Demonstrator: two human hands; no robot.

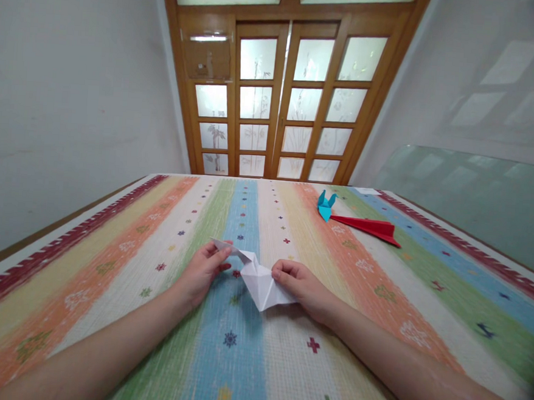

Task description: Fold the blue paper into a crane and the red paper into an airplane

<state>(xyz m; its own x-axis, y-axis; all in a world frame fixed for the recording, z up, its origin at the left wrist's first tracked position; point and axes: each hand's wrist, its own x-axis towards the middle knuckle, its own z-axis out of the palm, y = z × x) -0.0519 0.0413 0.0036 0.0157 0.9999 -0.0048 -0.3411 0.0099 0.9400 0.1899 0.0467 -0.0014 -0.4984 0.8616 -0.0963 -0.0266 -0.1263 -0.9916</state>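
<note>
Left hand (202, 271): over the blue stripe of the cloth, palm turned inward; fingers (220, 250) pinched on the thin left point of the paper.
Right hand (300, 284): just right of the paper's body; fingers (285, 268) curled and clamped on its right edge.
Paper (259, 282): white, partly folded; a broad faceted body with a creased peak near the middle and a narrow flap running up-left to the left hand. Held between both hands just above the bench, near its middle; lower tip points at the camera.
Forearms: bare, entering from the lower left and lower right corners, lying low over the cloth.
Bench (61, 259): wide, covered edge to edge by a striped cloth.
Cloth (379, 293): lengthwise bands of red, yellow, orange, white, green and blue, dotted with small star and cross motifs.
Crane (326, 205): blue folded paper figure, far right part of the bench, well apart from the hands.
Plane (370, 227): red folded paper dart, lying flat, its thin end touching or just beside the crane.
Door (281, 97): wooden, frosted glass panes, behind the far end of the bench.
Glass sheet (468, 196): greenish, leaning along the right wall.
</note>
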